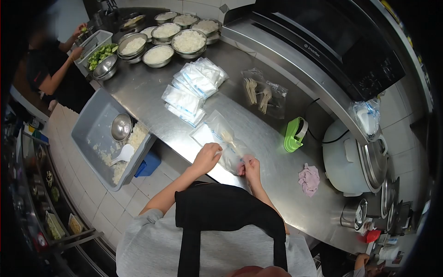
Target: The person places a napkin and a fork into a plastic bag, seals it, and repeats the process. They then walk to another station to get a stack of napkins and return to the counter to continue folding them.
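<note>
A clear plastic bag (229, 153) lies on the steel counter in front of me, with a wooden spoon (227, 135) and a white, blue-marked packet (203, 135) at it; whether the packet is inside or beneath is hard to tell. My left hand (206, 158) is closed, its fingertips at the bag's left side. At the near right end, my right hand (251, 170) pinches the bag's bunched plastic. Beyond them is a pile of flat white packets (196, 83). To its right, wooden cutlery (264, 99) lies in clear bags.
Metal bowls of rice (189, 41) crowd the far end. At left, a grey tub (85, 127) holds rice, a bowl and a white paddle. A green holder (293, 135), pink cloth (309, 179) and large cooker (339, 161) stand right. A co-worker (57, 69) works far left.
</note>
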The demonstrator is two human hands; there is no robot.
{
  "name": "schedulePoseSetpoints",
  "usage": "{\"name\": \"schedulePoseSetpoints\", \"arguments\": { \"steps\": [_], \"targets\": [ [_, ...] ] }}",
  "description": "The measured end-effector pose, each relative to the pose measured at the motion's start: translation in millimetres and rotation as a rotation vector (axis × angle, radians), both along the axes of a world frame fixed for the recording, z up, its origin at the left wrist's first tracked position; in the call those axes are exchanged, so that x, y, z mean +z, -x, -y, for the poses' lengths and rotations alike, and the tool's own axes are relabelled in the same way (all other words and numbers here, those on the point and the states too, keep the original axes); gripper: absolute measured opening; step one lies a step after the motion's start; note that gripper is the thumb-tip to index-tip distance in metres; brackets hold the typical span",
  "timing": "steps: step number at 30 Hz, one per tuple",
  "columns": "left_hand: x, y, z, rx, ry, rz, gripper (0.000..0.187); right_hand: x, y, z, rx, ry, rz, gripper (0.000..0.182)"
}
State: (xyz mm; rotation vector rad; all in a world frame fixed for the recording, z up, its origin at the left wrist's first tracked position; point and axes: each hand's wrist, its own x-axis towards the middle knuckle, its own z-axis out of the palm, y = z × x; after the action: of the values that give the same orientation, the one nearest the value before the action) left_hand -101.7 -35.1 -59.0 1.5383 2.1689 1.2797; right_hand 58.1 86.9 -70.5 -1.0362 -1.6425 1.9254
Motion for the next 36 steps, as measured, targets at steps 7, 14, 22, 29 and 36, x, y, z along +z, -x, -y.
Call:
{"name": "schedulePoseSetpoints", "arguments": {
  "steps": [7,14,22,29,36],
  "targets": [
    [20,23,3,0.049,-0.034,0.23,0.02,-28,6,-3,0.066,-0.153,-0.078,0.012],
    [19,63,-83,-0.364,0.007,-0.207,0.029,-51,19,-18,0.116,-0.443,-0.001,0.014],
    [13,46,-133,-0.725,0.631,-0.299,0.024,-27,22,-13,0.269,-0.442,-0.068,0.016],
    [10,70,-141,-0.627,0.562,-0.311,0.032,-26,35,-28,0.402,-0.615,0.138,0.019],
    [11,120,-100,-0.412,0.528,-0.346,0.027,6,-3,-39,0.027,-0.73,0.168,0.013]
  ]
}}
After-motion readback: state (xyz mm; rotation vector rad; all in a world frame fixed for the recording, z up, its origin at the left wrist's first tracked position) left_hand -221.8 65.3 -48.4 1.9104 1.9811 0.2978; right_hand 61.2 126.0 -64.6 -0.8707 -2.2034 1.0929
